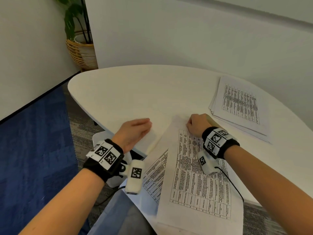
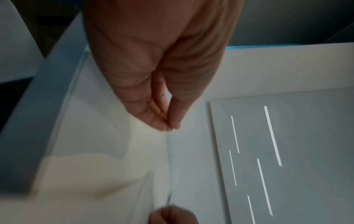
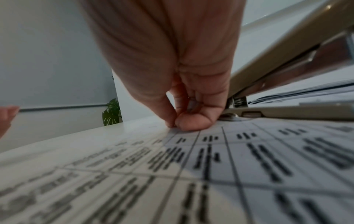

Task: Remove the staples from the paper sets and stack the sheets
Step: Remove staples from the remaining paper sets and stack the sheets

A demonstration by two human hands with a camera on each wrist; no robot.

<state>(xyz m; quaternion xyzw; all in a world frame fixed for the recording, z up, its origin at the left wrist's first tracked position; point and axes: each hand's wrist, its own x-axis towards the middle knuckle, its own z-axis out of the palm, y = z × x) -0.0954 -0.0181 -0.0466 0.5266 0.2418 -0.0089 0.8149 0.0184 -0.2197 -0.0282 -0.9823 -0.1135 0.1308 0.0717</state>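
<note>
A printed paper set (image 1: pixel 194 184) lies at the near edge of the white table (image 1: pixel 127 92) and overhangs it. My right hand (image 1: pixel 196 123) rests curled on its top corner. Thumb and forefinger of that right hand (image 3: pixel 175 125) pinch together at the paper's surface. The left wrist view shows a thin grey metal sliver (image 2: pixel 169 198) in those fingers; I cannot tell whether it is the staple. My left hand (image 1: pixel 135 131) holds a turned-back blank sheet (image 1: pixel 149 139) to the left, its edge pinched between thumb and fingers (image 2: pixel 168 127).
A loose stack of printed sheets (image 1: pixel 240 107) lies at the back right of the table. A beige stapler (image 3: pixel 277 72) stands open just right of my right hand. A potted plant in a wicker basket (image 1: pixel 79 48) stands on the floor at the far left.
</note>
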